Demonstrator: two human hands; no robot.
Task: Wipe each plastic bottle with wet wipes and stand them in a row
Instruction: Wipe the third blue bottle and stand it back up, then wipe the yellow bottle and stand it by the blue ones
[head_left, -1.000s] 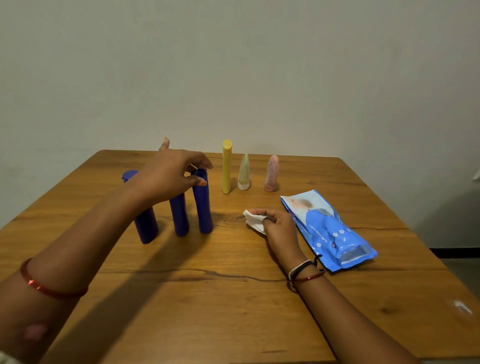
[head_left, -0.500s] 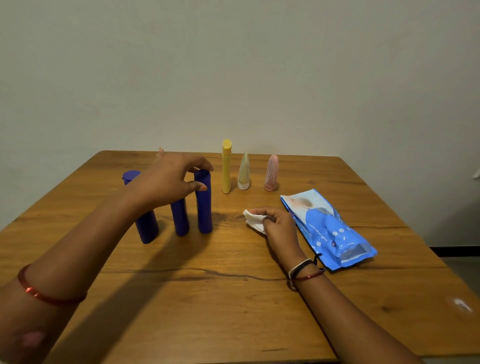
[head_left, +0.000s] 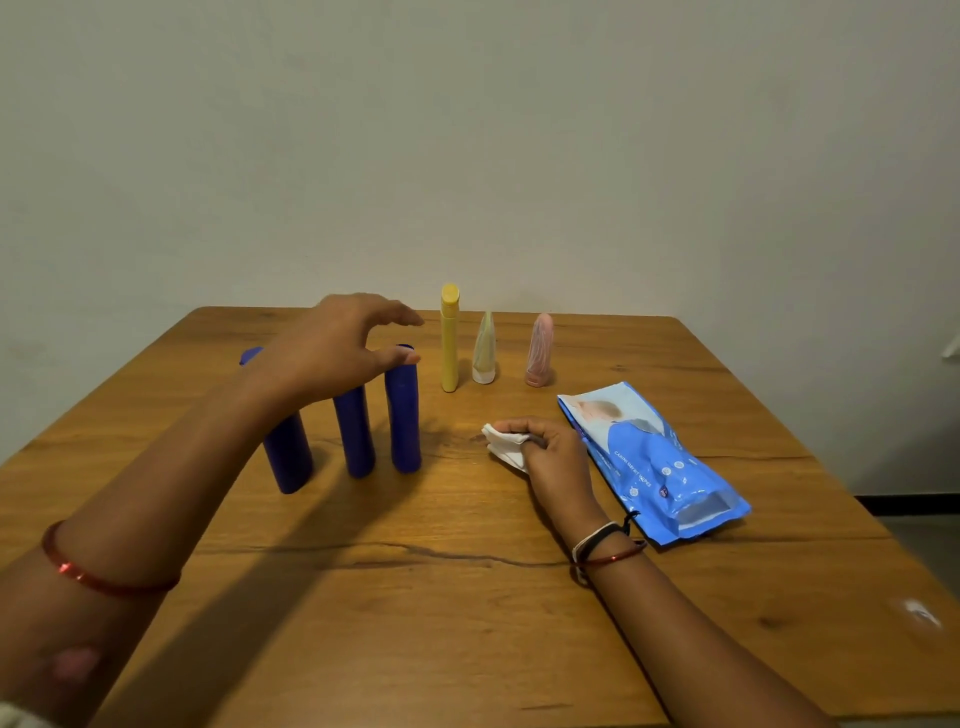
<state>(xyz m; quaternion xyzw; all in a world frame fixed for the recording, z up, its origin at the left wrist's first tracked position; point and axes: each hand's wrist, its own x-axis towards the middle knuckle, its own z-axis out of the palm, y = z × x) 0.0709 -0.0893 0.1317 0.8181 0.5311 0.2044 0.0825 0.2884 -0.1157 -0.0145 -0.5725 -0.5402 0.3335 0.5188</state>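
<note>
Three dark blue bottles stand upright in a row at the left of the table: one (head_left: 287, 453), a middle one (head_left: 354, 432) and a right one (head_left: 403, 410). My left hand (head_left: 337, 345) hovers over their tops with fingers spread and holds nothing; it hides the tops of the left two. Behind them stand a yellow bottle (head_left: 450, 338), a pale cone-shaped tube (head_left: 484, 349) and a pink tube (head_left: 540, 351). My right hand (head_left: 553, 452) rests on the table and grips a crumpled white wet wipe (head_left: 506, 446).
A blue wet-wipes pack (head_left: 652, 460) lies flat to the right of my right hand. The wooden table (head_left: 415, 597) has a long crack across its middle. A plain wall stands behind the far edge.
My left hand has let go of the right blue bottle, opened its fingers and lifted slightly above the tops. My right hand and the wipe have stayed put.
</note>
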